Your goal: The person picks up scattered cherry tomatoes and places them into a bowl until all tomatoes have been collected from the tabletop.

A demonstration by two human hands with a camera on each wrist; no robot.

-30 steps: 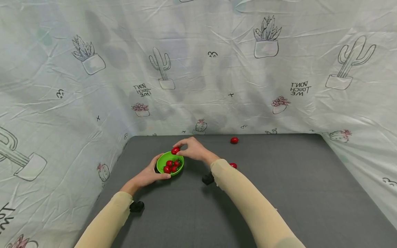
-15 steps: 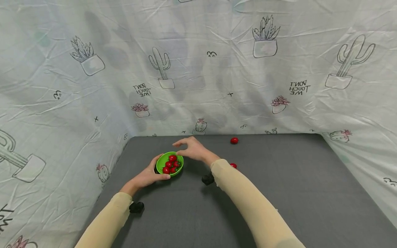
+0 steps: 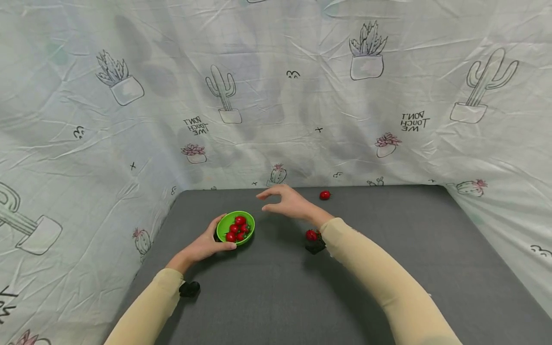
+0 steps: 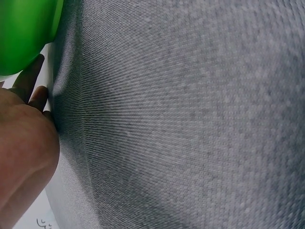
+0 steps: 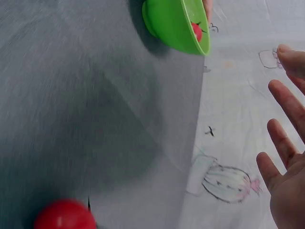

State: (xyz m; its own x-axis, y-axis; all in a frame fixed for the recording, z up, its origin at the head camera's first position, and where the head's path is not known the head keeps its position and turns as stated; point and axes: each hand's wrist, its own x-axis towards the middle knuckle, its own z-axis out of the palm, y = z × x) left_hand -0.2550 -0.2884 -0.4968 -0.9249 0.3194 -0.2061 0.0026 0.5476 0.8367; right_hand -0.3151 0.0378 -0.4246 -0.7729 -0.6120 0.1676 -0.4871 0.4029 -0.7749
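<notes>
A small green bowl (image 3: 223,229) stands on the table's left half, with several small red tomatoes (image 3: 240,220) inside. My left hand (image 3: 209,243) grips its left side, thumb along the near rim and fingers round behind. In the left wrist view, fingertips (image 4: 34,71) show against the bowl's green wall (image 4: 24,33). To the right of the bowl, my right hand (image 3: 290,203) hovers above the table holding nothing, thumb and fingers spread apart. Its spread fingers (image 5: 286,102) show in the right wrist view, with the bowl (image 5: 171,26) beyond.
One loose tomato (image 3: 311,235) lies below the right wrist, beside its black wrist camera (image 3: 316,246). Another tomato (image 3: 325,195) lies near the table's back edge. A white cloth (image 3: 258,96) printed with cacti hangs behind the grey table (image 3: 267,297).
My right hand let go of a tomato into the bowl, then moved right, away from it. The left hand stays on the bowl. The loose tomato by the right wrist is now more visible.
</notes>
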